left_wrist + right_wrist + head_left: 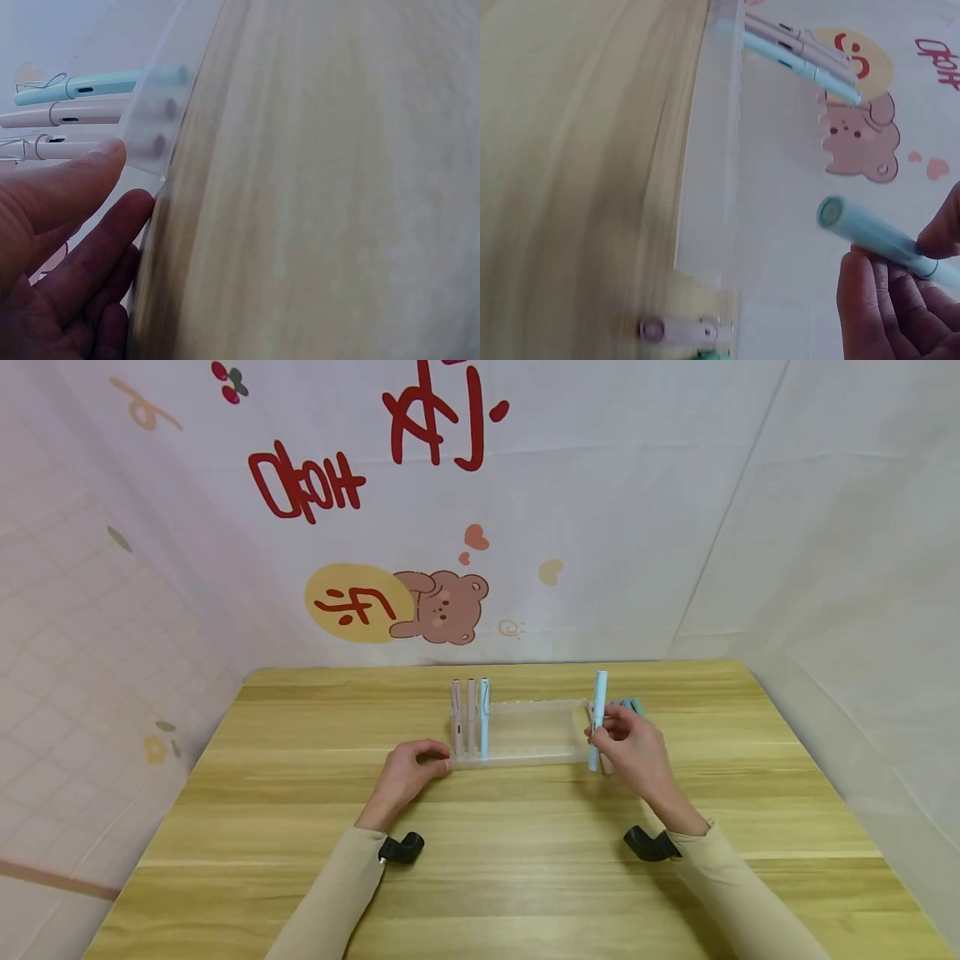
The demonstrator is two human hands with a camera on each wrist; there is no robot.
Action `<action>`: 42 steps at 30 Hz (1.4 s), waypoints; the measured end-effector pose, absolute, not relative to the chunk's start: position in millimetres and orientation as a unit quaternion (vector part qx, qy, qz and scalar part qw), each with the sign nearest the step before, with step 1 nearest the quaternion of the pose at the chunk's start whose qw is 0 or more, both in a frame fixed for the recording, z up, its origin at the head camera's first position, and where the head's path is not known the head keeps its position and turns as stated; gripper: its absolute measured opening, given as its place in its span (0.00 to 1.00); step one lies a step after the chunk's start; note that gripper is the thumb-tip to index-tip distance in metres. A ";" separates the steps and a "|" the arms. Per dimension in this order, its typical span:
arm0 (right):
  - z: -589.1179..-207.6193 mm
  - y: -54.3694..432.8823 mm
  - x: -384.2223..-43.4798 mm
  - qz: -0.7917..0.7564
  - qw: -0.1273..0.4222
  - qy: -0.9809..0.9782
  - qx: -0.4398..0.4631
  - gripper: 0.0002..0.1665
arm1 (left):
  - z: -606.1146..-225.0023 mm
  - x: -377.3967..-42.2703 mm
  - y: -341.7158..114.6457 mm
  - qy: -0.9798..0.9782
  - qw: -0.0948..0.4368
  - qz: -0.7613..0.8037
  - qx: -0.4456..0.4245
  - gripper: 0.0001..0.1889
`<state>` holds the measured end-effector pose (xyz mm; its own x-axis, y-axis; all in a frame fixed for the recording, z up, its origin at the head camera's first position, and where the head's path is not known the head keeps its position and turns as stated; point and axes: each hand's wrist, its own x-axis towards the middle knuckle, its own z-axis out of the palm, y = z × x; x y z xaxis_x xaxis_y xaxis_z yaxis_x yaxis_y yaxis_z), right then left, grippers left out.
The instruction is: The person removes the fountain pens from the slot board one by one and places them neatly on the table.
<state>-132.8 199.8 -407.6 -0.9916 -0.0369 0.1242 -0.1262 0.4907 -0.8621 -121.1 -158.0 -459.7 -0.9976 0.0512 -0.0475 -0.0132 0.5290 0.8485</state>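
A clear plastic pen stand sits toward the back of the table. Two pinkish-beige pens and a light blue pen stand upright at its left end. My left hand touches that end; in the left wrist view the thumb and forefinger lie at the stand's corner, fingers fairly straight. Over the stand's right end, my right hand pinches another light blue pen between thumb and fingers, holding it nearly upright. The right wrist view shows this pen's round end apart from the stand.
Beyond the right hand lie more pens, with a green one showing, partly hidden by the hand. One pinkish pen lies beside the stand's right end. A white printed cloth hangs behind the wooden table.
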 end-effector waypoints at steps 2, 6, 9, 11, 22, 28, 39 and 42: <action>-406.7 205.3 -132.2 0.491 0.048 -0.869 0.040 0.21 | -460.4 -120.6 -158.2 0.874 0.036 0.485 0.009 0.06; -405.0 218.7 -132.2 0.471 0.053 -0.880 0.033 0.21 | -461.9 -120.2 -158.1 0.874 0.038 0.484 0.007 0.06; -404.0 230.0 -132.7 0.464 0.053 -0.884 0.033 0.22 | -461.9 -120.7 -157.8 0.875 0.036 0.483 0.008 0.06; -404.0 237.8 -132.7 0.456 0.057 -0.888 0.032 0.23 | -461.8 -121.2 -157.7 0.874 0.034 0.484 0.008 0.06; -403.1 275.5 -136.2 0.406 0.072 -0.911 0.014 0.24 | -460.3 -122.4 -157.3 0.873 0.032 0.487 0.011 0.06; -404.4 290.6 -138.5 0.384 0.069 -0.921 0.005 0.24 | -459.6 -121.8 -157.1 0.873 0.031 0.487 0.010 0.06; -411.4 309.0 -147.9 0.361 0.074 -0.930 0.008 0.23 | -460.9 -122.0 -157.2 0.874 0.032 0.484 0.010 0.06; -412.2 313.5 -151.2 0.352 0.065 -0.934 0.008 0.24 | -461.9 -122.2 -157.2 0.875 0.032 0.484 0.009 0.06</action>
